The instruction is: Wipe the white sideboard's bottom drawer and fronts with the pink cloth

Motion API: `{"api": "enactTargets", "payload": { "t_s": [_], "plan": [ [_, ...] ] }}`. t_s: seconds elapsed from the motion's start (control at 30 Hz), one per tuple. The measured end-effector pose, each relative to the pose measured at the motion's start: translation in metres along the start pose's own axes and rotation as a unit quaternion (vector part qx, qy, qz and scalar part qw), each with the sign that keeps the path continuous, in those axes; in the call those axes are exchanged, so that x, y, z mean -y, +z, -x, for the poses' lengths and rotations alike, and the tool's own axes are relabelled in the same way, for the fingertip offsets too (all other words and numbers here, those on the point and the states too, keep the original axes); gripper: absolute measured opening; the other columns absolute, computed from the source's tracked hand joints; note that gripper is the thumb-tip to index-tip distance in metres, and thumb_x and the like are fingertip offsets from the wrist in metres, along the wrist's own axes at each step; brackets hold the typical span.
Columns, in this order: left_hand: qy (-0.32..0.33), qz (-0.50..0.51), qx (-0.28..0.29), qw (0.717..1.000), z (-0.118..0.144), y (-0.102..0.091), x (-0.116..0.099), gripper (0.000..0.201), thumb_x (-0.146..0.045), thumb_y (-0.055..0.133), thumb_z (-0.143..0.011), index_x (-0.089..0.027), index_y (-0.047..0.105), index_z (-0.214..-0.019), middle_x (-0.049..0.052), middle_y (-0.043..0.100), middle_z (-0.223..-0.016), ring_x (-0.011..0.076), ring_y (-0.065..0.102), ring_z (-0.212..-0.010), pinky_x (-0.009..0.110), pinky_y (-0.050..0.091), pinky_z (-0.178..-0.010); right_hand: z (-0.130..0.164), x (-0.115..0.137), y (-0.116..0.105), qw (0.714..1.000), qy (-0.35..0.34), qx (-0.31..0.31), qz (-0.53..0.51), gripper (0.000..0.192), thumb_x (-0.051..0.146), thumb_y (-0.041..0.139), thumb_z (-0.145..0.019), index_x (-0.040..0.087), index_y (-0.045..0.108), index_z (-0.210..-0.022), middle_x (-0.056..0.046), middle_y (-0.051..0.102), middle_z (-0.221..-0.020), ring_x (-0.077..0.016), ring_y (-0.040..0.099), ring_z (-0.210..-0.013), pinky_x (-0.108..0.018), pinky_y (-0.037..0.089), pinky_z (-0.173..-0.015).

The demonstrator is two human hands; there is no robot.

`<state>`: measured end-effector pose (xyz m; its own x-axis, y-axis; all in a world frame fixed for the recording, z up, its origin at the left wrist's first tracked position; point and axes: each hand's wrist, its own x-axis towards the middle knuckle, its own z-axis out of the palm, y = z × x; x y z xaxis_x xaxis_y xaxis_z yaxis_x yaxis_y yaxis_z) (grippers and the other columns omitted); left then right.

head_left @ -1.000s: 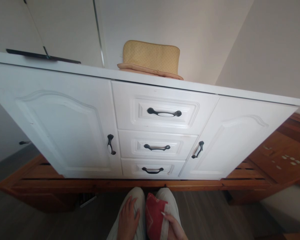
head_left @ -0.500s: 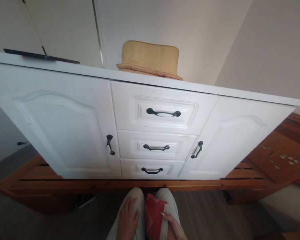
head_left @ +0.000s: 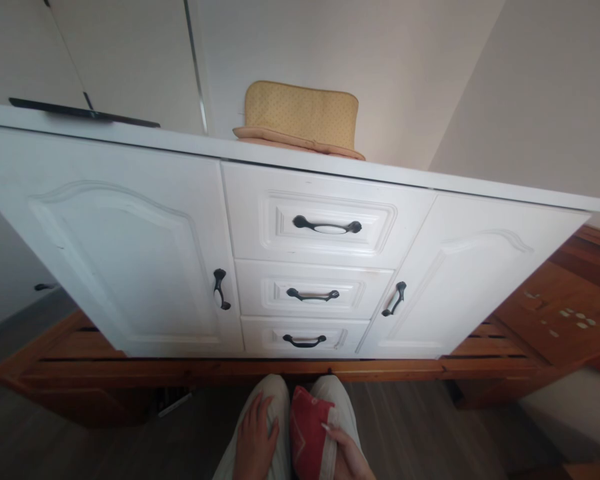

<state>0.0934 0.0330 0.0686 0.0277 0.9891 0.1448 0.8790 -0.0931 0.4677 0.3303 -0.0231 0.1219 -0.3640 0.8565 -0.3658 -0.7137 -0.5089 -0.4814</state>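
Note:
My left hand (head_left: 257, 430) lies flat on my left knee with its fingers apart and holds nothing. A red cloth pouch (head_left: 306, 427) with pale lines and a whitish band on its right side rests between my knees, leaning on the right leg. My right hand (head_left: 344, 453) grips the pouch by that pale band, thumb on top; the other fingers are mostly hidden. In front of my knees stands a white cabinet (head_left: 130, 260) with a door on each side and three drawers (head_left: 325, 227) between them, all closed, with dark handles.
On the cabinet top are a yellow dotted cushion-like item (head_left: 300, 113) over a pinkish folded one, and a flat black object (head_left: 85, 112) at the left. The cabinet sits on a slatted wooden bench (head_left: 230, 372). Dark flooring (head_left: 405, 433) lies below.

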Motion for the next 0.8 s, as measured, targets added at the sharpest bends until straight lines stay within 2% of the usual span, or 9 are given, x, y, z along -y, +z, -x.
{"api": "enactTargets", "payload": {
  "t_s": [0.27,0.53,0.8],
  "plan": [
    [-0.021,-0.015,0.031,0.999,-0.0015,-0.0049,-0.0047,0.052,-0.034,0.040,-0.094,-0.016,0.062,-0.137,0.012,0.055,-0.153,0.0263,0.050,-0.143,0.044,0.040,-0.119,0.0009,0.0014,0.0025,1.000,0.013,0.001,0.002,0.057,0.043,0.081,-0.070,0.014,0.074,-0.118,-0.015,0.077,-0.115,-0.0360,0.066,-0.119,-0.051,0.042,-0.108],
    [-0.021,-0.018,0.036,0.999,-0.0023,-0.0036,-0.0036,0.053,-0.033,0.040,-0.093,-0.016,0.061,-0.138,0.012,0.054,-0.154,0.0270,0.050,-0.143,0.045,0.040,-0.119,-0.0038,0.0038,0.0035,1.000,0.023,0.003,0.006,0.059,0.053,0.077,-0.074,0.017,0.073,-0.121,-0.015,0.074,-0.126,-0.0352,0.063,-0.124,-0.051,0.044,-0.107],
    [-0.016,-0.009,0.028,0.999,-0.0018,-0.0043,-0.0028,0.051,-0.031,0.042,-0.093,-0.015,0.062,-0.137,0.013,0.055,-0.152,0.0268,0.051,-0.142,0.045,0.041,-0.119,-0.0019,0.0023,0.0055,0.999,0.030,0.010,0.006,0.064,0.054,0.078,-0.074,0.013,0.072,-0.123,-0.017,0.076,-0.120,-0.0368,0.065,-0.121,-0.053,0.044,-0.106]
  ]
}}
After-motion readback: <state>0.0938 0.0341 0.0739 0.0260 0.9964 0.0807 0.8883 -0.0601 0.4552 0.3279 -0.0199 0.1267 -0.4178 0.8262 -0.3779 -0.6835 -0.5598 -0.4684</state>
